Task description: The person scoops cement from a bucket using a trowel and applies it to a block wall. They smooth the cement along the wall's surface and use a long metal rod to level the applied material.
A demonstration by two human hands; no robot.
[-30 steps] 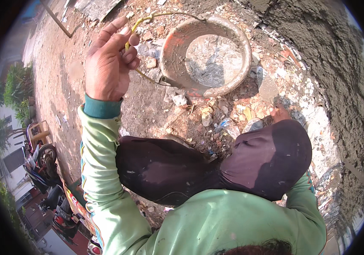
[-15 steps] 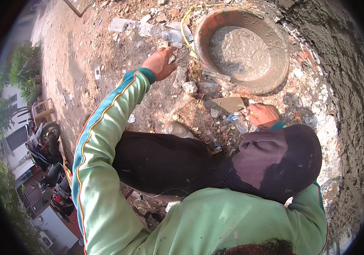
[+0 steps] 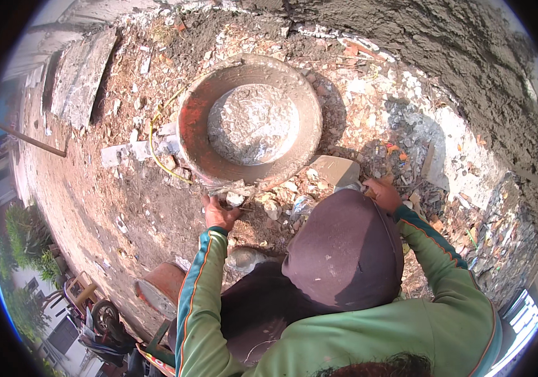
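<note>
My left hand [image 3: 220,215] is low beside the near rim of a wide mortar-crusted basin [image 3: 187,151], fingers apart among rubble and a small pale stone [image 3: 234,198]; whether it touches them is unclear. Wet grey mix [image 3: 250,119] lies in the basin. A yellowish cord [image 3: 155,147] lies along the basin's left side. My right hand [image 3: 381,191] is closed at the near end of a flat, grey-coated trowel blade [image 3: 335,169], just beyond my dark-trousered knee [image 3: 341,251]; the handle is mostly hidden by the fingers.
A rough plastered wall [image 3: 470,75] curves along the top and right. Boards [image 3: 80,81] and a pole [image 3: 37,141] lie upper left. A reddish bucket [image 3: 162,286] stands lower left, with a parked motorcycle [image 3: 109,327] and plants [image 3: 30,232] beyond. Rubble covers the ground.
My left hand has let go of the cord, which now lies on the ground, and has lowered toward the basin's near rim. The view has turned, shifting the basin leftward in the picture.
</note>
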